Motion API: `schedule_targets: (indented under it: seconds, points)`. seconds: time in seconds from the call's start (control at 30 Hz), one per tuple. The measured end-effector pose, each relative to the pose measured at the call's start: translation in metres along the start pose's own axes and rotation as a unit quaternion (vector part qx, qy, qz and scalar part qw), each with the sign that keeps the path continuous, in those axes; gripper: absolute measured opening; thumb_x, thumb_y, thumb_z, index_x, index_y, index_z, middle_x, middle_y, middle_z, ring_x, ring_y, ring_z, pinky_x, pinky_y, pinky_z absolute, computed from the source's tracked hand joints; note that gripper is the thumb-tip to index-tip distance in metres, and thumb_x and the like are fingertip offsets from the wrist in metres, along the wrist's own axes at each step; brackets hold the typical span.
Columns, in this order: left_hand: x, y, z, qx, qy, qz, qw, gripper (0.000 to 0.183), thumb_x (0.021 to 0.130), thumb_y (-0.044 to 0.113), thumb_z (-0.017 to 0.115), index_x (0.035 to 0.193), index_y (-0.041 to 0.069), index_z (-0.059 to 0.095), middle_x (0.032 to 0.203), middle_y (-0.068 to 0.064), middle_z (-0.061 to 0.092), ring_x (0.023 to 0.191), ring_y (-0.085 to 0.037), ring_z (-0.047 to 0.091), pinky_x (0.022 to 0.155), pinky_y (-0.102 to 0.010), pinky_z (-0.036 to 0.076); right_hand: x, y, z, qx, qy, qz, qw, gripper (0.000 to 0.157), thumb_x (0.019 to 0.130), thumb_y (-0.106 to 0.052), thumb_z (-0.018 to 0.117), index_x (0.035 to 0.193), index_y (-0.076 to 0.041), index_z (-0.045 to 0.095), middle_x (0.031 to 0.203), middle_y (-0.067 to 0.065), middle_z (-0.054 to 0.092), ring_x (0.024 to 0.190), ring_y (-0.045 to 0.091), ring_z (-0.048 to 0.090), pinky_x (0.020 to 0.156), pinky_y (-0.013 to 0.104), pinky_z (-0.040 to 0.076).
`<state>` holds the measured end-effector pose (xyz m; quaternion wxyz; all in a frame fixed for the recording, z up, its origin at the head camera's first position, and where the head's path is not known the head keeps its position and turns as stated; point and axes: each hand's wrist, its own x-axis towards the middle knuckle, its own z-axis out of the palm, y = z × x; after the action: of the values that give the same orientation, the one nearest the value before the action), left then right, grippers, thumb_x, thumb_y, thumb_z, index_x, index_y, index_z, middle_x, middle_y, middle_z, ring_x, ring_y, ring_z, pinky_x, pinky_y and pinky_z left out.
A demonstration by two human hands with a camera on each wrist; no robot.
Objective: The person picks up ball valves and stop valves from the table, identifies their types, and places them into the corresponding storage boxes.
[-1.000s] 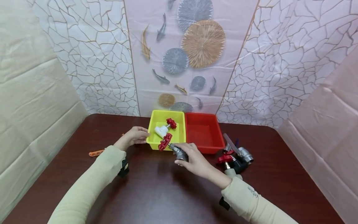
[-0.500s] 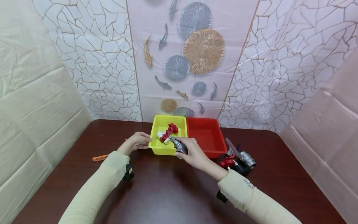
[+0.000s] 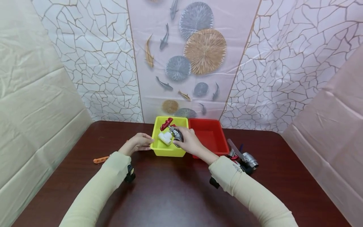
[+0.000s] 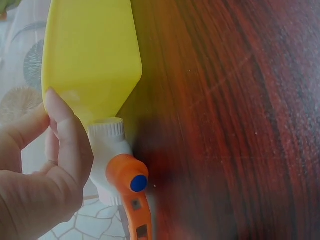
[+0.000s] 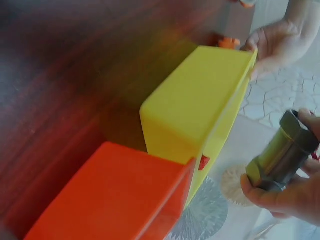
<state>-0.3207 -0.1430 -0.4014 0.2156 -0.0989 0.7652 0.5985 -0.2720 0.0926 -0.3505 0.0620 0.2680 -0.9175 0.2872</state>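
My right hand [image 3: 191, 142] grips a grey metal valve with a red handwheel [image 3: 166, 124], holding it over the yellow bin [image 3: 170, 152]. The right wrist view shows the valve's dark metal body [image 5: 282, 152] between thumb and fingers. Inside the bin lies a white plastic valve [image 3: 165, 138]; its red handwheel is mostly hidden behind the held valve. At the bin's left side, my left hand [image 3: 139, 143] pinches the rim, as the left wrist view shows with thumb and fingertip [image 4: 51, 95] at the edge.
A red bin [image 3: 210, 135] stands against the yellow one's right side. Right of it lie several valves [image 3: 246, 160], partly behind the right forearm. On the left, a white valve [image 4: 107, 140] with an orange handle [image 3: 100, 160] lies on the table behind the left hand.
My right hand has carried the metal valve up and forward, from the yellow bin's front edge to over its inside. The left hand stays at the rim; the head view has tilted slightly.
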Motion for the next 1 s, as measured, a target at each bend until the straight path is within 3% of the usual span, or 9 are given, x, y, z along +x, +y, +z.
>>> schedule_targets:
  seconds: [0.3,0.47,0.73,1.0]
  points:
    - [0.000,0.001,0.000,0.001,-0.017,0.008,0.9998,0.016,0.094,0.010,0.056,0.105,0.002,0.048,0.091,-0.008,0.058,0.067,-0.009,0.060,0.061,-0.020,0.055,0.023,0.007,0.009,-0.014,-0.020,0.054,0.998,0.052,0.086,-0.015,0.069,0.130,0.004,0.050,0.124,0.020,0.057,0.107,0.030,0.052,0.089,0.040,0.036]
    - [0.000,0.000,-0.001,-0.015,-0.019,0.005,0.9997,0.014,0.093,0.009,0.057,0.103,0.004,0.048,0.086,-0.006,0.057,0.067,-0.009,0.059,0.061,-0.020,0.054,0.035,0.009,0.014,-0.022,-0.021,0.075,0.997,0.050,0.086,-0.016,0.068,0.129,0.005,0.050,0.120,0.020,0.059,0.109,0.032,0.053,0.094,0.044,0.034]
    - [0.004,0.001,-0.001,-0.014,-0.013,0.003,0.9998,0.019,0.093,0.011,0.057,0.108,0.003,0.048,0.088,-0.007,0.057,0.064,-0.009,0.058,0.061,-0.020,0.054,0.051,0.013,0.022,-0.035,-0.029,0.100,0.994,0.042,0.085,-0.015,0.069,0.121,0.002,0.054,0.111,0.018,0.062,0.108,0.032,0.053,0.096,0.047,0.033]
    - [0.002,0.000,0.000,-0.019,-0.004,-0.011,0.9997,0.021,0.094,0.013,0.057,0.110,0.003,0.048,0.090,-0.008,0.056,0.067,-0.010,0.057,0.059,-0.019,0.054,0.059,0.020,0.035,-0.020,-0.019,0.123,0.992,0.054,0.084,-0.013,0.069,0.132,-0.007,0.044,0.118,0.017,0.061,0.114,0.032,0.052,0.100,0.045,0.029]
